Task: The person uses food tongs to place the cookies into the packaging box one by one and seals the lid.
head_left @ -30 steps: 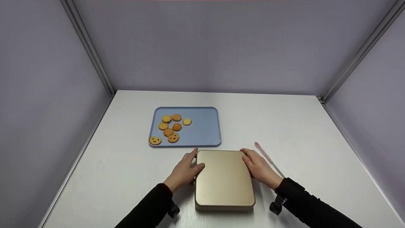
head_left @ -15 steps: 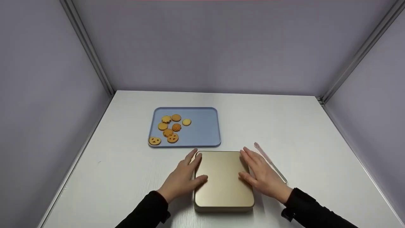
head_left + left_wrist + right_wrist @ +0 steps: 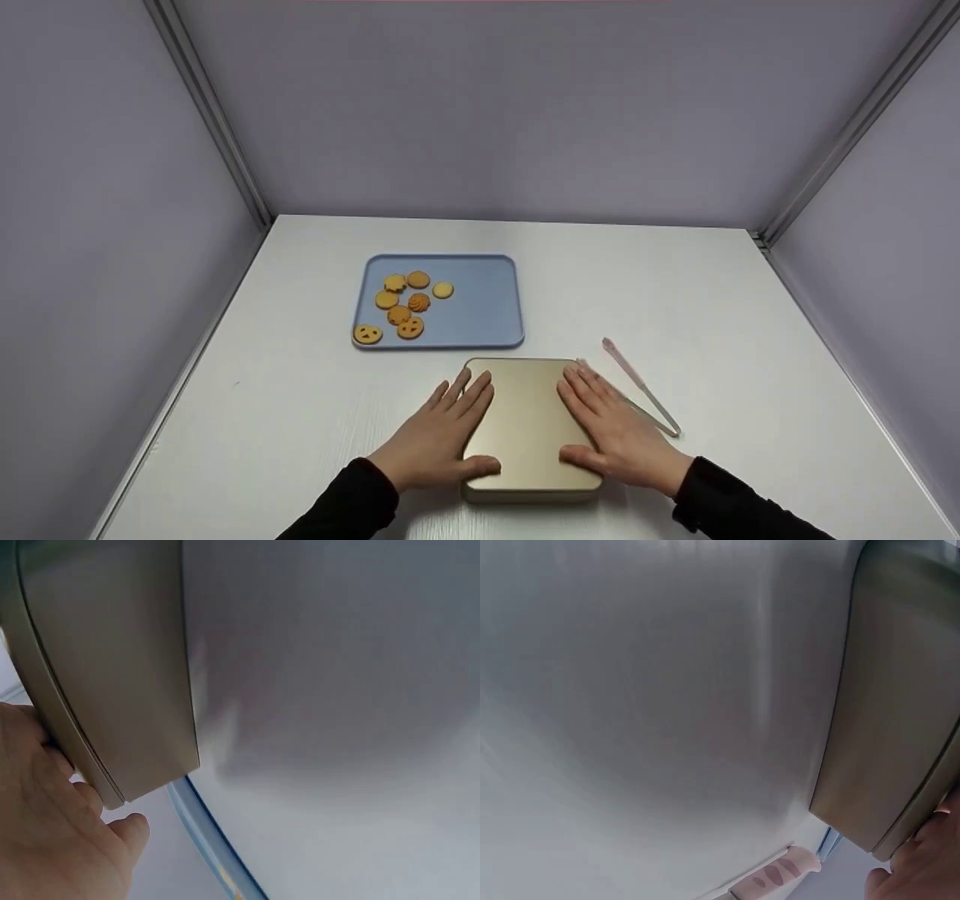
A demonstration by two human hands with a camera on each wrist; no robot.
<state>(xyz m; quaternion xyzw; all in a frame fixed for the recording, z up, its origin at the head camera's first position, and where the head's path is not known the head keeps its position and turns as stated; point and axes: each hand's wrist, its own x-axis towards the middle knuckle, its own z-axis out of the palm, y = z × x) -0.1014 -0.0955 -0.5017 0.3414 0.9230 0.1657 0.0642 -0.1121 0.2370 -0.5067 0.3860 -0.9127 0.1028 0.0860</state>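
A gold rectangular tin (image 3: 529, 427) with its lid on lies near the table's front edge. My left hand (image 3: 442, 439) rests flat on the lid's left side, fingers straight and pointing forward. Over the right side, my right hand (image 3: 619, 431) lies the same way, its thumb on the lid. In the left wrist view the tin's side (image 3: 112, 667) and lid seam show beside the palm. The right wrist view shows the tin's opposite side (image 3: 900, 697), with part of the hand at the lower right corner.
Behind the tin is a blue tray (image 3: 484, 300) bearing several cookies (image 3: 418, 302) on its left half. V-shaped tongs (image 3: 649, 394) with pink tips lie right of the tin, one arm partly behind my right hand. Grey panels (image 3: 480, 112) enclose the white table (image 3: 300, 405).
Both hands have let go of the tin's far edges and slid back toward me, flattening onto the lid. More of the tongs shows now. The tin has barely moved.
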